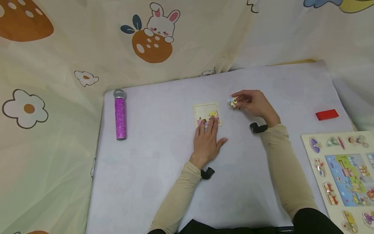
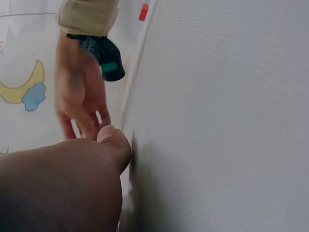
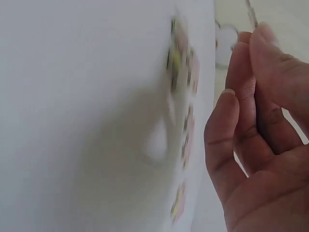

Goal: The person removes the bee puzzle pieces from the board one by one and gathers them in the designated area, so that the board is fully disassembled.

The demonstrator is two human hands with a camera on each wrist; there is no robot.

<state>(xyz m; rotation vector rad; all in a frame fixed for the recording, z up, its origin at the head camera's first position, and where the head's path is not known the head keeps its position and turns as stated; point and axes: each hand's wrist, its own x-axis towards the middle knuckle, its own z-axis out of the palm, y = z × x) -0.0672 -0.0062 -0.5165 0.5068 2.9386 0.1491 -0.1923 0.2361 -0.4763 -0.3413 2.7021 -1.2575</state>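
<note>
A small square puzzle board [image 1: 205,108] with a pale frame lies mid-table, with colourful puzzle pieces [image 1: 212,113] in its lower part. My left hand [image 1: 205,143] rests with straight fingers over its near edge, fingertips on the pieces. To the right of the board, my right hand [image 1: 252,101] pinches a thin puzzle piece [image 3: 252,12] between thumb and forefinger, seen edge-on in the right wrist view. Close under its fingertips are several loose puzzle pieces [image 3: 188,137], blurred in that view. The left wrist view shows mostly my left thumb [image 2: 116,145].
A glittery purple microphone [image 1: 120,117] lies on the left of the white table [image 1: 157,169]. At the right are a red block [image 1: 327,114] and a large picture board [image 1: 318,191] with knobbed pieces. A patterned curtain [image 1: 96,42] hangs behind the table.
</note>
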